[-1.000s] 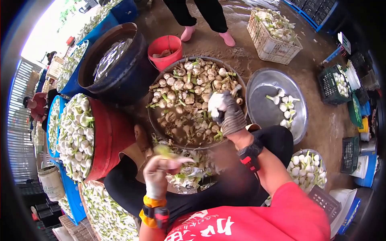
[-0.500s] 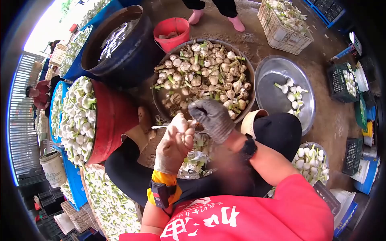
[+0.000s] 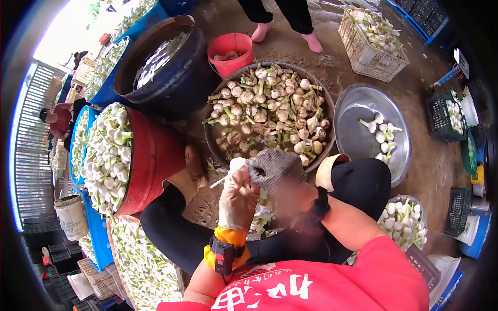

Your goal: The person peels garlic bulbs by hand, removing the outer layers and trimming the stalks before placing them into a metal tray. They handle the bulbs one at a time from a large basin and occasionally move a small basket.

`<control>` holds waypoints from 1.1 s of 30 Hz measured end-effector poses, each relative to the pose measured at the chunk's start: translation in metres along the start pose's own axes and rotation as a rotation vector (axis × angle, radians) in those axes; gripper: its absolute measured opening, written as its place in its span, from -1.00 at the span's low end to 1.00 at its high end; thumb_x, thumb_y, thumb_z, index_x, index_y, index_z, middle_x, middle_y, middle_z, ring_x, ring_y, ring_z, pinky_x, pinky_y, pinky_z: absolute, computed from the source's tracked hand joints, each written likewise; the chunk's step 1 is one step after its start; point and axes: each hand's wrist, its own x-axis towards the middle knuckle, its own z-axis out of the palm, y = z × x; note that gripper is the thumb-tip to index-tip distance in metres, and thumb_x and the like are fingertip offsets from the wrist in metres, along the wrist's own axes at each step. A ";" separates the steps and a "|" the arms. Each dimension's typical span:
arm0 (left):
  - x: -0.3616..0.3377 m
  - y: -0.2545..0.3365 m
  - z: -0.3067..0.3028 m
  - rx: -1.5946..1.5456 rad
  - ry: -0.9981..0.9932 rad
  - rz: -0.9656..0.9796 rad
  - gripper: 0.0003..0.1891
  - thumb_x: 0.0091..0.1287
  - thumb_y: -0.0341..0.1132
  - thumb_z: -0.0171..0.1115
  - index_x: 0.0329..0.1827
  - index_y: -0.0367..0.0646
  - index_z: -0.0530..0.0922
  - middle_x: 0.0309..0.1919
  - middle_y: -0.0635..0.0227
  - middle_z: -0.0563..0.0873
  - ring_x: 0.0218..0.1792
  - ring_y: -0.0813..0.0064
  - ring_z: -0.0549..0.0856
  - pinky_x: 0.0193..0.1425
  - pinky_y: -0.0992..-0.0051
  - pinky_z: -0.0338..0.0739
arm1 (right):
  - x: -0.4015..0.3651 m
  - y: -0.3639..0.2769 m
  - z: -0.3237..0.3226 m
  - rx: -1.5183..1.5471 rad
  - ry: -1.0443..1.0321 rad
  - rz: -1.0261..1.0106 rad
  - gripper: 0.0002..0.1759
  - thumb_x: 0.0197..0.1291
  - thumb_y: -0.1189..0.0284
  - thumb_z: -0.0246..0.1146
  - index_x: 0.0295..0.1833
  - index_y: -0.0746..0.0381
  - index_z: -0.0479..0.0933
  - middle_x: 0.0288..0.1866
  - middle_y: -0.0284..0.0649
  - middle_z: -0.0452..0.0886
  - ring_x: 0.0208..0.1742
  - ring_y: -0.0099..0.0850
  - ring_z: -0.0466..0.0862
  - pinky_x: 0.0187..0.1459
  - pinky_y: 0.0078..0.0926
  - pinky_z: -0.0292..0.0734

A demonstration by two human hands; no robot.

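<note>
My left hand (image 3: 238, 199), in a pale glove, is closed on a white garlic bulb (image 3: 238, 164); a thin pale stick or stem (image 3: 218, 182) juts out to its left. My right hand (image 3: 277, 171), in a grey glove, is curled against the bulb, and whatever lies inside its fingers is hidden. Both hands meet over the near rim of a wide basin (image 3: 210, 142) of unpeeled garlic bulbs. To the right, a metal bowl (image 3: 358, 103) holds several clean white bulbs with stems.
A red barrel (image 3: 155, 160) full of white garlic stands left, near a dark barrel (image 3: 181, 78) of water and a red bucket (image 3: 231, 65). A person's pink boots (image 3: 312, 42) are beyond the basin, beside a garlic crate (image 3: 373, 62). Another person (image 3: 59, 116) is far left.
The whole view has shifted, so the surroundings appear slightly lower and to the right. Both hands remain together at the bulb, and the thin stick now slants instead of lying level.
</note>
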 end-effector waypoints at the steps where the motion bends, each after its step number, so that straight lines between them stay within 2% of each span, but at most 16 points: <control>1: -0.002 -0.001 0.002 0.020 -0.009 0.036 -0.73 0.48 -0.24 0.15 0.15 -0.11 0.50 -0.04 0.52 0.61 -0.06 0.65 0.57 -0.10 0.58 0.48 | 0.001 0.001 -0.001 -0.041 -0.023 0.036 -0.84 0.07 0.32 0.33 -0.23 0.13 0.63 -0.33 -0.26 0.61 -0.27 -0.22 0.65 -0.25 -0.22 0.57; 4: -0.003 0.012 0.006 0.028 -0.313 0.041 -0.69 0.42 -0.21 0.23 0.14 -0.11 0.49 -0.04 0.46 0.60 -0.09 0.59 0.56 -0.07 0.53 0.47 | 0.005 0.001 -0.001 0.007 0.030 0.147 -0.87 0.10 0.33 0.31 -0.26 0.13 0.62 -0.34 -0.23 0.63 -0.33 -0.17 0.66 -0.27 -0.19 0.58; 6: -0.004 0.022 0.013 0.070 -0.287 0.020 -0.61 0.33 -0.20 0.32 0.13 -0.13 0.45 -0.01 0.37 0.58 -0.08 0.51 0.55 -0.04 0.48 0.45 | 0.010 0.002 -0.003 0.101 0.105 0.220 -0.89 0.13 0.34 0.29 -0.28 0.12 0.61 -0.36 -0.20 0.65 -0.36 -0.14 0.67 -0.28 -0.18 0.60; 8: 0.002 0.033 0.015 -0.020 -0.614 -0.201 -0.51 0.29 -0.21 0.35 0.19 -0.19 0.40 0.03 0.28 0.55 -0.03 0.42 0.56 0.05 0.42 0.49 | 0.021 0.011 -0.013 0.085 0.085 0.465 -0.88 0.21 0.33 0.24 -0.29 0.12 0.61 -0.39 -0.14 0.68 -0.40 -0.11 0.69 -0.31 -0.18 0.62; 10: -0.009 0.032 0.008 -0.019 -0.476 -0.237 -0.40 0.27 -0.23 0.35 0.31 -0.25 0.33 0.09 0.17 0.52 0.09 0.29 0.57 0.14 0.41 0.50 | 0.027 0.037 -0.020 0.020 0.107 0.554 -0.90 0.24 0.42 0.26 -0.21 0.22 0.56 -0.43 -0.20 0.64 -0.39 -0.38 0.67 -0.27 -0.41 0.58; 12: -0.020 0.034 0.027 -0.085 -0.274 -0.149 -0.48 0.30 -0.42 0.20 0.31 -0.31 0.29 0.13 0.13 0.50 0.11 0.25 0.48 0.22 0.34 0.42 | 0.024 0.037 -0.030 0.398 0.054 0.521 -0.79 0.29 0.29 0.27 -0.28 0.22 0.57 -0.37 -0.14 0.66 -0.32 -0.29 0.70 -0.24 -0.30 0.60; 13: -0.013 0.037 0.016 -0.004 -0.376 -0.128 -0.33 0.33 -0.32 0.29 0.44 -0.29 0.20 0.28 0.15 0.46 0.28 0.19 0.53 0.30 0.28 0.47 | 0.019 0.024 -0.023 0.805 0.056 0.554 -0.79 0.27 0.31 0.33 -0.24 0.24 0.58 -0.32 -0.18 0.65 -0.25 -0.36 0.68 -0.17 -0.35 0.59; 14: -0.009 0.036 0.007 -0.008 -0.377 -0.106 -0.33 0.33 -0.32 0.29 0.44 -0.29 0.20 0.28 0.15 0.46 0.28 0.19 0.53 0.30 0.28 0.47 | 0.019 0.014 -0.017 0.810 0.041 0.536 -0.79 0.27 0.31 0.33 -0.24 0.24 0.58 -0.32 -0.18 0.65 -0.25 -0.36 0.68 -0.17 -0.35 0.59; 16: -0.004 0.030 0.001 0.470 -0.405 0.165 -0.48 0.44 -0.21 0.16 0.37 -0.29 0.29 0.20 0.23 0.53 0.18 0.30 0.59 0.21 0.35 0.52 | 0.014 -0.001 -0.010 0.448 -0.005 0.152 -0.73 0.12 0.29 0.44 -0.12 0.18 0.65 -0.30 -0.24 0.65 -0.24 -0.29 0.68 -0.14 -0.31 0.58; 18: 0.002 0.024 -0.001 1.302 -0.308 0.631 -0.53 0.56 -0.06 -0.01 0.28 -0.29 0.40 0.07 0.31 0.62 0.02 0.41 0.67 0.05 0.47 0.59 | 0.007 0.001 -0.007 0.390 -0.030 0.123 -0.70 0.05 0.25 0.47 -0.15 0.18 0.67 -0.32 -0.25 0.65 -0.25 -0.24 0.67 -0.15 -0.27 0.57; 19: 0.002 0.023 0.004 0.887 -0.228 0.341 -0.48 0.58 0.04 -0.12 0.22 -0.28 0.45 0.02 0.33 0.64 -0.09 0.43 0.68 -0.11 0.53 0.57 | 0.009 -0.001 -0.009 0.280 -0.049 -0.001 -0.70 0.04 0.24 0.47 -0.19 0.18 0.68 -0.32 -0.24 0.65 -0.25 -0.22 0.66 -0.16 -0.26 0.57; 22: -0.005 0.020 0.026 0.911 0.018 0.276 -0.40 0.57 0.17 -0.23 0.09 -0.24 0.51 -0.26 0.37 0.64 -0.36 0.55 0.59 -0.40 0.61 0.44 | 0.007 -0.013 -0.004 0.146 -0.100 -0.082 -0.79 0.11 0.26 0.44 -0.27 0.17 0.68 -0.34 -0.26 0.64 -0.29 -0.26 0.65 -0.18 -0.29 0.56; 24: -0.003 0.024 0.028 0.752 0.133 0.014 -0.38 0.56 0.19 -0.26 0.04 -0.24 0.53 -0.42 0.39 0.61 -0.46 0.60 0.54 -0.50 0.65 0.34 | 0.006 -0.019 -0.007 0.908 -0.186 0.550 -0.85 0.25 0.34 0.35 -0.27 0.19 0.65 -0.34 -0.30 0.65 -0.32 -0.44 0.63 -0.23 -0.42 0.53; 27: 0.008 0.023 0.023 0.607 -0.178 0.086 -0.33 0.50 0.29 -0.26 0.06 -0.18 0.50 -0.38 0.37 0.64 -0.45 0.60 0.52 -0.43 0.65 0.36 | 0.014 0.013 -0.008 0.924 0.070 0.629 -0.86 0.35 0.41 0.28 -0.25 0.24 0.59 -0.38 -0.40 0.62 -0.34 -0.64 0.55 -0.26 -0.60 0.48; 29: 0.003 0.016 0.035 0.649 -0.118 0.153 -0.34 0.51 0.28 -0.25 0.07 -0.19 0.50 -0.39 0.36 0.62 -0.46 0.60 0.51 -0.43 0.64 0.35 | 0.018 0.022 -0.016 0.979 0.252 0.670 -0.86 0.37 0.41 0.27 -0.24 0.25 0.57 -0.39 -0.42 0.60 -0.35 -0.67 0.54 -0.27 -0.63 0.47; 33: 0.002 0.013 0.047 0.488 0.019 0.184 -0.32 0.51 0.29 -0.23 0.12 -0.22 0.47 -0.42 0.36 0.59 -0.50 0.59 0.47 -0.47 0.61 0.29 | 0.014 0.032 -0.013 0.705 0.012 0.764 -0.78 0.38 0.30 0.25 -0.22 0.24 0.57 -0.39 -0.35 0.63 -0.38 -0.61 0.54 -0.27 -0.58 0.46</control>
